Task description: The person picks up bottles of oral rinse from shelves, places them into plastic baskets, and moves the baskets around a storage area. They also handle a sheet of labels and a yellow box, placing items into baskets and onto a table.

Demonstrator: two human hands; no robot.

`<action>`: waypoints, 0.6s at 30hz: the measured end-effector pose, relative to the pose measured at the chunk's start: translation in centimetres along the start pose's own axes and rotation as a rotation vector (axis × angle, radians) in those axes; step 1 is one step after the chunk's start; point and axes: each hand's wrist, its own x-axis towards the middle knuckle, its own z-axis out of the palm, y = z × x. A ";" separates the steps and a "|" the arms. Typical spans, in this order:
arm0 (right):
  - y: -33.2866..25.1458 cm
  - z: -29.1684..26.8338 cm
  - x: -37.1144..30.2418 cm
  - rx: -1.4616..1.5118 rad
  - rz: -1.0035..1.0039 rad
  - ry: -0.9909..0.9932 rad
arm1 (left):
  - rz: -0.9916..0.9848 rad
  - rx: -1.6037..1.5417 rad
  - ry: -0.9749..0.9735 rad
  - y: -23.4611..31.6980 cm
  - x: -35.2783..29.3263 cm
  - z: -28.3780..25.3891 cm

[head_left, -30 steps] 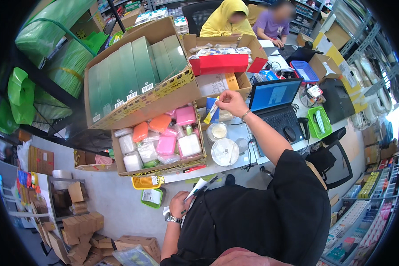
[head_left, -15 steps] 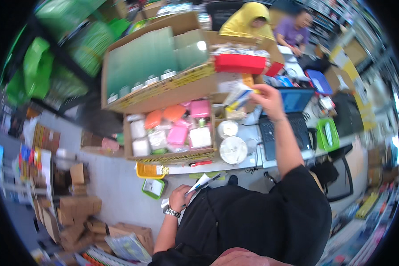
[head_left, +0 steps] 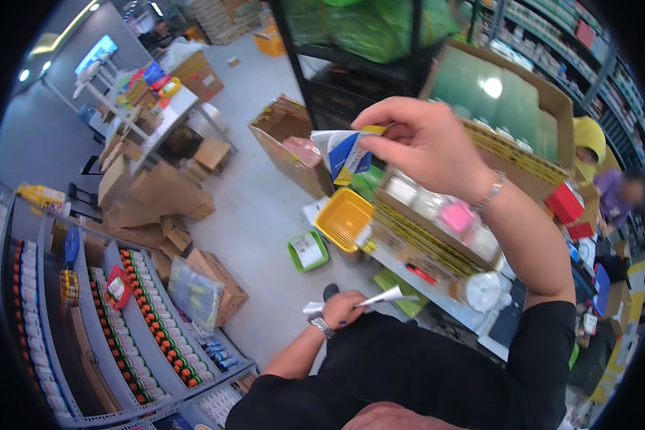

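My right hand (head_left: 426,147) is raised in front, its thumb and fingers pinching a flat blue, yellow and white packet (head_left: 347,154). The packet has white, paper-like layers along its left side; what it contains is hidden. Low down near my waist, my left hand (head_left: 342,309) is closed around folded white paper (head_left: 390,295), which sticks out on both sides. Below the right hand stands a cardboard box (head_left: 437,236) of white and pink wrapped pieces. A yellow basket (head_left: 345,218) sits beside that box, under the packet.
A green basket (head_left: 308,251) holds a white paper. Shelves with rows of bottles (head_left: 125,337) fill the lower left, near stacked cartons (head_left: 158,201). An open carton (head_left: 290,147) stands beyond the baskets. At right are a large box of green sheets (head_left: 487,100) and two people.
My view has swung left, bringing the bottle shelves into sight. The right hand has moved away from above the table's laptop with the packet still pinched. My left hand keeps its paper.
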 end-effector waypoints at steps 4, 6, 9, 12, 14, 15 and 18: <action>5.2 9.6 10.6 -0.226 0.034 -0.118 | 0.057 -0.060 0.069 -5.3 -0.6 -3.5; 9.6 13.8 16.2 -0.319 0.028 -0.056 | 0.008 -0.095 0.104 -7.9 -2.0 -6.5; 17.3 17.2 24.5 -0.456 0.124 0.062 | -0.108 -0.079 0.134 -11.2 -5.7 -11.5; 24.3 19.4 31.2 -0.550 0.173 0.148 | -0.279 -0.084 0.239 -13.6 -9.7 -16.5; 28.5 21.2 34.1 -0.630 0.195 0.195 | -0.389 -0.092 0.311 -14.5 -12.7 -18.9; 30.7 21.7 35.2 -0.656 0.227 0.199 | -0.430 -0.081 0.340 -15.2 -13.9 -19.7; 35.8 22.9 38.4 -0.711 0.311 0.198 | -0.539 -0.078 0.403 -17.0 -16.1 -21.2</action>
